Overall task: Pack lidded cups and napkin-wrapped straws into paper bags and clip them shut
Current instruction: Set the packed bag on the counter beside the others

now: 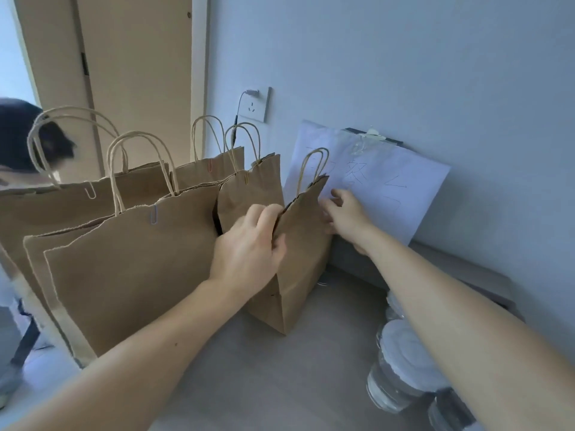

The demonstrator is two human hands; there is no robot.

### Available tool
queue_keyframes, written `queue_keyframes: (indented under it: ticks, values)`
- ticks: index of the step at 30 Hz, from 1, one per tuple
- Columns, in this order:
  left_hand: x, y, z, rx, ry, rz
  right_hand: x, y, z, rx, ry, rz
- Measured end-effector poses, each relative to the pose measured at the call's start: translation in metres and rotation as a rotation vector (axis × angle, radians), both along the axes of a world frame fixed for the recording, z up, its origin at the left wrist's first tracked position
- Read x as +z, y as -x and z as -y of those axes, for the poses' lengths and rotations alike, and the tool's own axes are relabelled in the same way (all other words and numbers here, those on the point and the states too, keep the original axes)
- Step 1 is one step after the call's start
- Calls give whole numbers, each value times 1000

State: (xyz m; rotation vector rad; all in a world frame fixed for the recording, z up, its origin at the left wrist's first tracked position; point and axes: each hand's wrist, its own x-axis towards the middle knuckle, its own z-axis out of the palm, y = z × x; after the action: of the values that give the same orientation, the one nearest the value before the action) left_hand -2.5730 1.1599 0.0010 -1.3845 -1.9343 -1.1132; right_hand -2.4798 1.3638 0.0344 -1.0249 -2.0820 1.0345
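Observation:
A small brown paper bag [303, 262] with twine handles stands on the grey table [280, 377] in the middle of the head view. My left hand [249, 244] pinches its top edge on the near side, thumb in front and fingers curled over the rim. My right hand [343, 214] reaches to the bag's far side with curled fingers touching its upper edge. Several larger brown bags [130, 269] stand at the left, their tops held with paper clips [154, 214]. Clear lidded cups [401, 368] stand at the lower right, partly hidden by my right forearm.
A white sheet of paper with handwriting [382, 188] leans against the wall behind the bag. A wall socket with a plugged charger [256, 104] is above the bags. Another person [21, 141] is at the far left by the door.

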Motion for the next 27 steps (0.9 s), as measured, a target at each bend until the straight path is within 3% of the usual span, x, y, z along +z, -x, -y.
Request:
queue_keyframes:
  ticks: [3, 5, 9, 11, 14, 21, 27]
  values:
    - [13, -9, -10, 92, -114, -296, 6, -33, 18, 86, -89, 190]
    - [22, -25, -19, 62, -45, -393, 11, -64, 27, 110, -188, 349]
    - [29, -78, -32, -127, 455, -228, 25, -141, 46, 72, -208, 550]
    - [33, -107, -40, -220, 601, -123, 33, -188, 58, 26, -205, 599]
    - [47, -159, -45, -356, 645, -72, 39, -261, 79, -81, -203, 630]
    - [70, -325, -50, -548, 796, -195, 30, -440, 140, -268, -199, 631]
    - [45, -467, -45, -615, 907, -308, -14, -579, 184, -387, -56, 595]
